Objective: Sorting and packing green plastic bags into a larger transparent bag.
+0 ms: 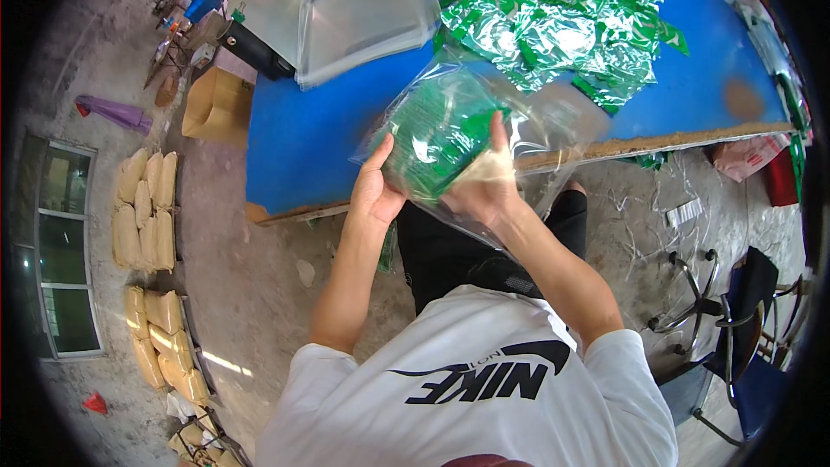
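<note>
A clear plastic bag (540, 143) is in front of me at the table's near edge, with a stack of green packets (437, 143) inside it. My left hand (380, 188) grips the bag at the left side of the stack, thumb up along its edge. At the stack's right side my right hand (491, 182) holds the packets, its thumb raised and its fingers partly under the shiny film. Whether those fingers are inside the bag or behind a fold, I cannot tell. The bag's loose part spreads out to the right past my right wrist.
On the blue table (298, 143) lies a pile of shiny green packets (562, 26). A pile of clear plastic bags (367, 13) is at the far left. Beside the table stands an open cardboard box (216, 108). Filled sacks (147, 212) are stacked at left; a chair (739, 320) is at right.
</note>
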